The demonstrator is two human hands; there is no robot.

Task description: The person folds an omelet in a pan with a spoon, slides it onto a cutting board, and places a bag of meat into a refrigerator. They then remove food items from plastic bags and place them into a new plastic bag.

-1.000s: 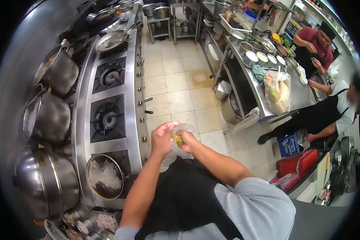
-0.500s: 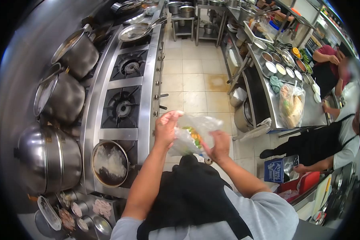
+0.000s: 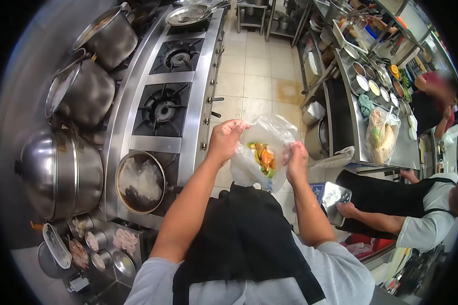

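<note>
A clear plastic bag (image 3: 262, 150) of cut vegetables is held open above the tiled floor (image 3: 249, 76).

Left of the fingers, a steel range (image 3: 188, 91) is seen, lined with big pots (image 3: 61, 173) and a pan (image 3: 140, 182) of pale contents; to their right, a desk (image 3: 360, 137) is worked at by other people. The bag is gripped at its rim: the left hand (image 3: 228, 138) is clenched on one edge and the right hand (image 3: 296, 161) is pinched on the other. The film is judged light, limp, slippery and easily torn. The orange and green pieces (image 3: 265, 160) sag low between the fingers, so hold is best taken at the bunched rim, with support given beneath.
</note>
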